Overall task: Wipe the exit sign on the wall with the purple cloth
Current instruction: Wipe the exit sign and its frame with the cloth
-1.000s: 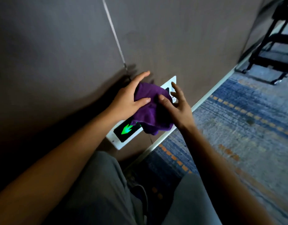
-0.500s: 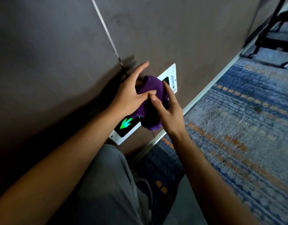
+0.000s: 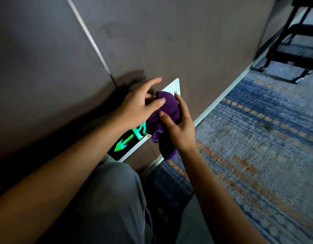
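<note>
A white-framed exit sign (image 3: 124, 143) with a glowing green arrow and running figure is set low in the dark wall, just above the floor. A bunched purple cloth (image 3: 167, 106) is in front of the sign's right half and hides it. My left hand (image 3: 139, 106) grips the cloth's upper left part, thumb on top. My right hand (image 3: 178, 124) holds the cloth from the right and below; a loose end hangs under it. Only the sign's white top right corner shows above the cloth.
A metal seam (image 3: 92, 41) runs diagonally down the wall. A white baseboard (image 3: 222, 99) meets a blue and orange patterned carpet (image 3: 258, 147). A black wheeled metal frame (image 3: 293, 55) stands at the top right. My grey-trousered knees (image 3: 117, 199) are below the sign.
Both hands have shifted the cloth toward the sign's right end and bunched it tighter. More of the green arrow and the running figure show now. The view has moved closer.
</note>
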The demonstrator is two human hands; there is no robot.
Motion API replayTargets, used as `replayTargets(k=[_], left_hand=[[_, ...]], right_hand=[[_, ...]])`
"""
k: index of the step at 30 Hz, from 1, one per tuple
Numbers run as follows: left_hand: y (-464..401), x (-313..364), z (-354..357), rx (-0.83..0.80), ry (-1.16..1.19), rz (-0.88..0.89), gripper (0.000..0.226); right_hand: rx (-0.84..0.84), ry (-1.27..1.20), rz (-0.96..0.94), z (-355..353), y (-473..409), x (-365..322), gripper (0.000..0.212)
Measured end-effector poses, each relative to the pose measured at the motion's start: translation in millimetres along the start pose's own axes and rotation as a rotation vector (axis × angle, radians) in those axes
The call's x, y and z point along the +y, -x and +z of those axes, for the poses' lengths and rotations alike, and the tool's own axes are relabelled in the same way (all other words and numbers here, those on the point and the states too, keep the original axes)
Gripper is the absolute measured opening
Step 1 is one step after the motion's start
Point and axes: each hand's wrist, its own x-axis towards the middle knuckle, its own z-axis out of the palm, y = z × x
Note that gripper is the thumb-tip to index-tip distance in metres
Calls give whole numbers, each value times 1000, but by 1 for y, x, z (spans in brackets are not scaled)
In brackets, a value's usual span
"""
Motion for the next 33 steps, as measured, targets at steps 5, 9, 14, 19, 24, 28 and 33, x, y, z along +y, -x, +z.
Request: replayTargets(k=[5, 9, 14, 19, 24, 28, 33], left_hand=[[-32, 12, -13, 265, -441, 358, 51], [-41, 18, -4, 227, -767, 475, 41], [-48, 22, -4, 244, -1107, 584, 38], [-58, 31, -34, 284, -1483, 445, 72], [-51, 33, -40, 181, -1833, 393, 91], [-50, 39, -43, 157, -1874, 401, 91], [-43, 35, -47, 131, -1857, 400, 87]], right_hand=[[147, 48, 73, -25, -28, 13, 58], [166, 95, 97, -34, -55, 19, 56], [231, 187, 93, -42, -88, 33, 75], [229, 264, 137, -25, -119, 33, 62], [185, 259, 166, -3, -121, 42, 57], [259, 204, 213, 19, -116, 43, 51], [300, 185, 207, 31, -103, 42, 49]])
